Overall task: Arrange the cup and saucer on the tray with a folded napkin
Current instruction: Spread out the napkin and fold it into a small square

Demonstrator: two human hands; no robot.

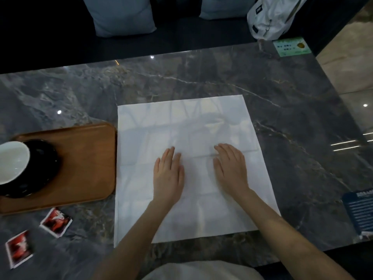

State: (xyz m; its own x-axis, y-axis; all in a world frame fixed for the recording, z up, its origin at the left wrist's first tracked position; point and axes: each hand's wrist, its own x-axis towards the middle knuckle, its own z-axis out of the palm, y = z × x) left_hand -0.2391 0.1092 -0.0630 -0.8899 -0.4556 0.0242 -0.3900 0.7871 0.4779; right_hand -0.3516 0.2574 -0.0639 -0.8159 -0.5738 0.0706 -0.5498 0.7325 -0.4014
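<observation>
The napkin (191,164), a large white square, lies spread flat and unfolded on the dark marble table (282,93), around the middle of the tabletop and reaching down close to its near edge, with faint crease lines crossing it in a grid. Both hands press on it palm down, side by side and a little apart: the left hand (168,174) sits just left of the napkin's centre, the right hand (232,168) just right of it, and on each the fingers are stretched out flat and relaxed against the cloth, gripping nothing. Just beside the napkin's left edge stands the wooden tray (86,158), near the table's left edge, its right rim almost touching the cloth. On the tray's left part rests the black saucer (40,178), and the white cup (12,160) stands on it, partly cut off by the picture's left border. Two small red and white packets (56,222) (19,248) lie on the bare marble in front of the tray, towards the near left corner. At the far right corner a green card (291,47) lies on the tabletop, and a dark blue printed card (359,211) lies along the right edge. Beyond the far edge, grey cushions (121,15) and a white bag (272,17) sit on a dark seat.
</observation>
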